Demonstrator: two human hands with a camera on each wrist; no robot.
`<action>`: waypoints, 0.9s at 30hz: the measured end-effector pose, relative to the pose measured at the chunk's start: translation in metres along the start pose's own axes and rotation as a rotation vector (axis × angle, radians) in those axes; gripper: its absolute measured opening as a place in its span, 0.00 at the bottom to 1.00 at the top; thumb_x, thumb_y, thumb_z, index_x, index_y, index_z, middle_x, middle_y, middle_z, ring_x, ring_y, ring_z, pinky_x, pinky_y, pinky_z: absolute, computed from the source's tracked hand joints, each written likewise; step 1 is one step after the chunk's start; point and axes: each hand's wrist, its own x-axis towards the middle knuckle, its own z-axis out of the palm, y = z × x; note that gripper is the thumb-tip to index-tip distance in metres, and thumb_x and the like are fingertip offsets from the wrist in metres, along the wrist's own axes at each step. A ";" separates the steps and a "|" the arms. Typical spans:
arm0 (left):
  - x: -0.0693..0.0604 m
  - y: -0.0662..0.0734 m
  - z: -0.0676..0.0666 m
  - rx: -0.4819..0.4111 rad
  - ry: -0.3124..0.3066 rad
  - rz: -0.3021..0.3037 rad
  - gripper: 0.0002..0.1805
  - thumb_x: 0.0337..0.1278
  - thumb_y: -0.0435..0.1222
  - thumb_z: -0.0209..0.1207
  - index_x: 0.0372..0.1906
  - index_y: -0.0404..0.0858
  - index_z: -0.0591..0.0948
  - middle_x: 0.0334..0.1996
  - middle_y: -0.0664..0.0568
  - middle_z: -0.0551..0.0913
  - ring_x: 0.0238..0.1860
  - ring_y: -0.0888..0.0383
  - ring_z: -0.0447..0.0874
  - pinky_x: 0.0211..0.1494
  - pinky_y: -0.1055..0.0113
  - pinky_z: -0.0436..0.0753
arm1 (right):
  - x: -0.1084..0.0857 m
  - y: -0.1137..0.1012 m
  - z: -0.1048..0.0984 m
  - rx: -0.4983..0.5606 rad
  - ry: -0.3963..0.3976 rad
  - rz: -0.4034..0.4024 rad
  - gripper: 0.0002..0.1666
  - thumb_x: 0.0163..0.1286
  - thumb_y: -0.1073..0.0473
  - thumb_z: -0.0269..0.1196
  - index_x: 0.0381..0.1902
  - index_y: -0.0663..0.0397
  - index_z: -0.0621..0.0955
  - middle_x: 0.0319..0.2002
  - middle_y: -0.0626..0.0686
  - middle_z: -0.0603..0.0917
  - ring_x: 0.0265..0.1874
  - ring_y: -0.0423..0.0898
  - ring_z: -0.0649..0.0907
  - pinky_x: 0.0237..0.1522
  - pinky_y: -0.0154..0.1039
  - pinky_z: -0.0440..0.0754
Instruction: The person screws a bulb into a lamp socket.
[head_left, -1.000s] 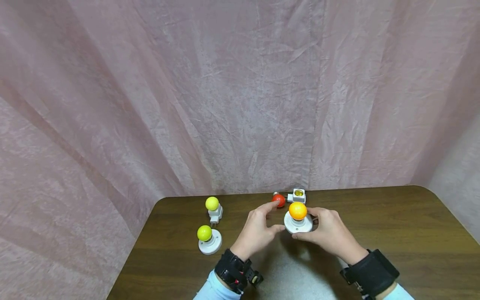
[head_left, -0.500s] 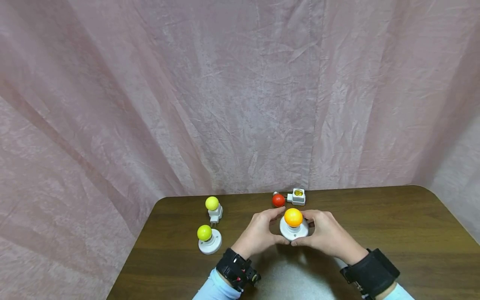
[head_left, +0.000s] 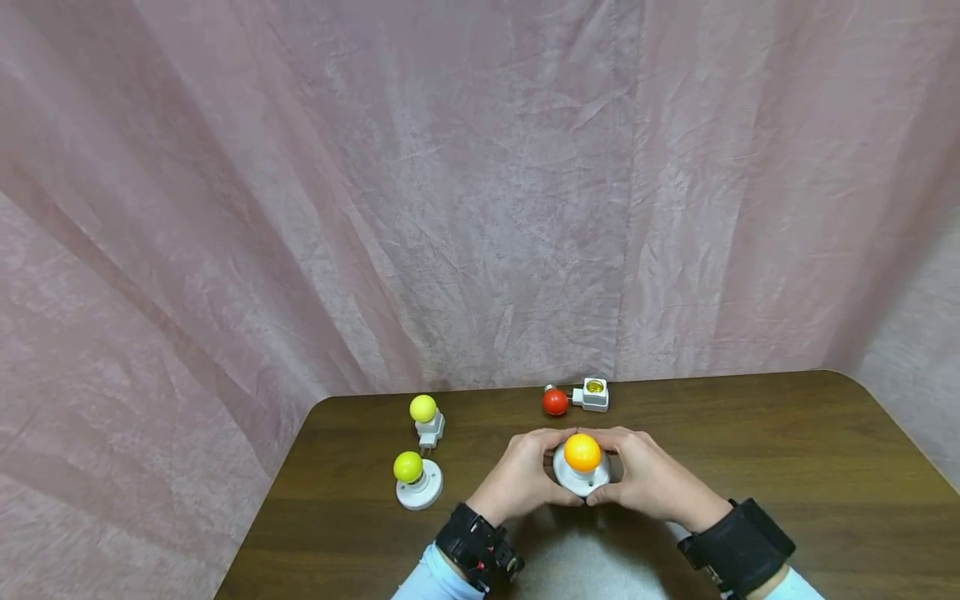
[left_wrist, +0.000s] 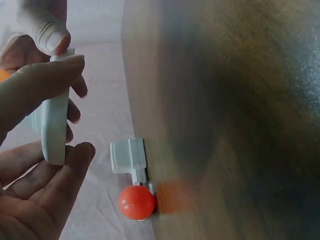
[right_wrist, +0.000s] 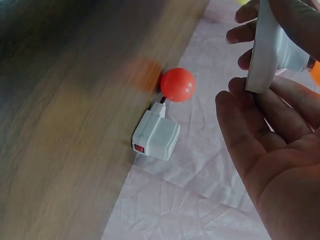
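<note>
In the head view, an orange bulb (head_left: 582, 452) stands in a round white lamp holder (head_left: 573, 485) at the table's front middle. My left hand (head_left: 525, 471) grips the holder's rim from the left with thumb and fingers. From the right, my right hand (head_left: 648, 477) grips the same rim, and the two thumbs nearly meet at the front. Both wrist views show the holder's flat base (left_wrist: 56, 125) raised off the table, seen edge-on. Only a sliver of the orange bulb (right_wrist: 315, 74) shows in the right wrist view.
Behind the hands lie a red bulb (head_left: 555, 402) and a white plug-in socket (head_left: 596, 395) with a red switch. At left stand a yellow bulb (head_left: 423, 408) in a plug-in socket and a yellow-green bulb (head_left: 408, 467) in a round holder. A pink curtain (head_left: 480, 208) hangs behind the table.
The holder with the orange bulb has moved toward me and slightly left. My left hand, at first barely at its edge with a finger near the red bulb, now grips its rim.
</note>
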 end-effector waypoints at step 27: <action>-0.091 -0.038 -0.025 0.010 0.338 -0.357 0.41 0.23 0.49 0.77 0.55 0.49 0.77 0.45 0.59 0.81 0.34 0.65 0.78 0.35 0.73 0.79 | 0.001 0.012 -0.002 -0.155 0.221 0.082 0.36 0.51 0.48 0.71 0.56 0.58 0.77 0.58 0.58 0.77 0.58 0.56 0.76 0.58 0.54 0.73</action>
